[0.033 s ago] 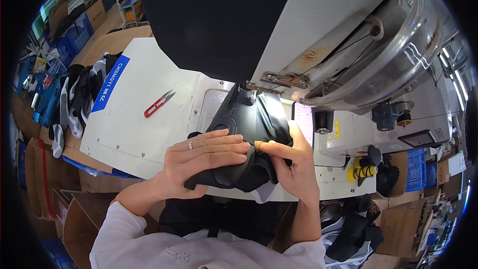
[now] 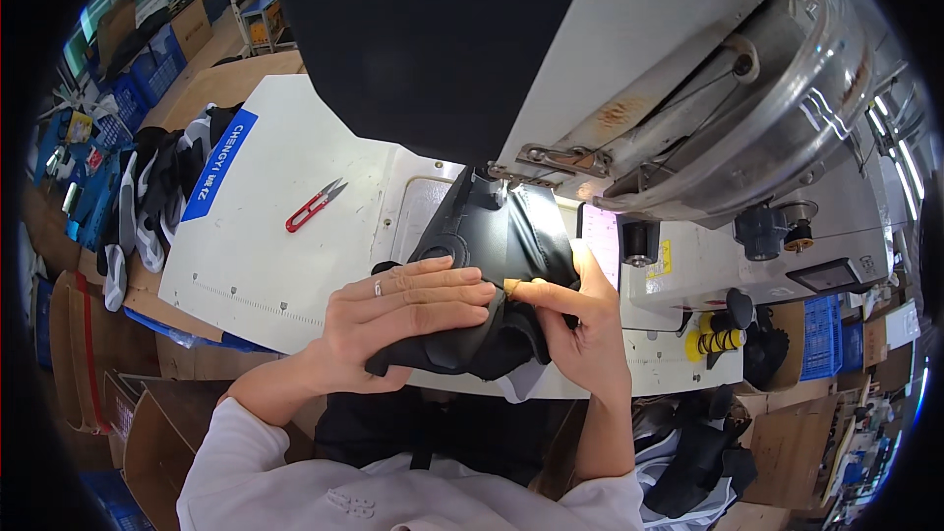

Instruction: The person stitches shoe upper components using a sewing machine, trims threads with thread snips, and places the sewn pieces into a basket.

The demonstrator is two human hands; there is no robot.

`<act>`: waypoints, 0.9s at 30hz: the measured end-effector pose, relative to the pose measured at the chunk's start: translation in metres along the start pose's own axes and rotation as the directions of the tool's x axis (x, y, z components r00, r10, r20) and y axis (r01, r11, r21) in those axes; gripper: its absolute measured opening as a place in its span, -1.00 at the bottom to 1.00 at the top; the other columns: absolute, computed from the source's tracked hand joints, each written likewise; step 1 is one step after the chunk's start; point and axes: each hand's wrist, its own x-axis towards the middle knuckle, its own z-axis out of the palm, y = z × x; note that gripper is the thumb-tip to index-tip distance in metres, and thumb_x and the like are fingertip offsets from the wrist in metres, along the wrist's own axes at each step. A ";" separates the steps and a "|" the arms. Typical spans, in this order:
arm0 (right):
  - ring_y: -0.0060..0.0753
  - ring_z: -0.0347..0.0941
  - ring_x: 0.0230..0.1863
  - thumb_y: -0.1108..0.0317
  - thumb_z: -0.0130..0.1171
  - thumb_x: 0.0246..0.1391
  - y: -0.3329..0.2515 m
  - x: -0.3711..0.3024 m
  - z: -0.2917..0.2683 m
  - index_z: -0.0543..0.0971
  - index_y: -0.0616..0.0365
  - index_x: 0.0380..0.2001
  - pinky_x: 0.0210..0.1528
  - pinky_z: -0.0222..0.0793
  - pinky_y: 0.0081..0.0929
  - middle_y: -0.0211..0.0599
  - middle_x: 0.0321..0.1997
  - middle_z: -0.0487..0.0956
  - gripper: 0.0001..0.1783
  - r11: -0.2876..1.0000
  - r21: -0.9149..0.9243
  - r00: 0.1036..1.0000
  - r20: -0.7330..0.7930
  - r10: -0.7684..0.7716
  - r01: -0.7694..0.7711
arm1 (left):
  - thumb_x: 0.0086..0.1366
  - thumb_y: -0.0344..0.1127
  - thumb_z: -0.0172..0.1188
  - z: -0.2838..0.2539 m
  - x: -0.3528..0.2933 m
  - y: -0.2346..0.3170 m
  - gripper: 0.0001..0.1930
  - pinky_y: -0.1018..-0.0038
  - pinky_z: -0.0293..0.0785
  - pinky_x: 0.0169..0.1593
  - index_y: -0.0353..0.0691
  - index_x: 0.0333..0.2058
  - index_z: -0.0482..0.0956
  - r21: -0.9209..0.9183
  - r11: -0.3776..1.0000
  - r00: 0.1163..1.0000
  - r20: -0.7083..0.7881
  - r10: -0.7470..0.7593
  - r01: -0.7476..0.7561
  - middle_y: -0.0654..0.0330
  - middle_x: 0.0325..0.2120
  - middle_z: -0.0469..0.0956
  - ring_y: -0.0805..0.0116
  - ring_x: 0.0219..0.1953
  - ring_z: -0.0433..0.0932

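The left hand (image 2: 408,307) lies straight-fingered on black material (image 2: 492,342) at the near edge of the white table (image 2: 265,275). The right hand (image 2: 582,320) touches its right side, index finger bent; whether either grips is unclear.

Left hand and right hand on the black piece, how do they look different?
The left hand's fingers lie close together, while the right hand's digits spread apart. The left hand wears a ring; the right hand has a tan covering at one tip. Both touch the black piece.
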 end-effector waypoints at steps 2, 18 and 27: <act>-0.37 0.15 -0.65 0.63 0.15 -0.11 0.002 -0.002 -0.002 0.71 -0.02 -0.28 -0.45 0.09 -0.48 -0.35 -0.66 0.48 -0.65 1.000 0.018 1.000 0.005 0.008 -0.008 | 0.15 -0.18 0.02 0.001 0.001 -0.002 -0.60 0.09 0.31 0.25 -0.31 -0.15 0.62 -0.009 1.000 0.999 0.022 0.027 -0.027 0.00 -0.12 0.63 -0.01 0.06 0.54; -0.38 0.43 -0.45 0.58 0.24 -0.14 0.006 0.022 0.004 0.64 0.25 -0.35 -0.33 0.33 -0.48 -0.24 -0.46 0.59 -0.81 0.975 0.067 0.962 -0.159 0.222 -0.214 | -0.23 -0.49 -0.01 -0.005 0.012 -0.024 -0.46 0.15 0.30 0.28 -0.25 -0.15 0.63 0.078 0.997 1.000 0.022 0.010 -0.011 0.12 -0.12 0.63 0.08 0.08 0.53; -0.39 0.38 -0.46 0.55 0.35 -0.26 0.037 0.015 0.009 0.53 0.27 -0.47 -0.38 0.29 -0.45 -0.29 -0.50 0.46 -0.78 0.947 0.169 0.936 -0.181 0.302 -0.273 | -0.40 -0.63 0.13 -0.014 0.020 -0.024 -0.31 0.18 0.32 0.30 -0.18 -0.09 0.59 0.133 0.990 0.991 0.130 0.027 -0.045 0.20 -0.03 0.58 0.14 0.09 0.50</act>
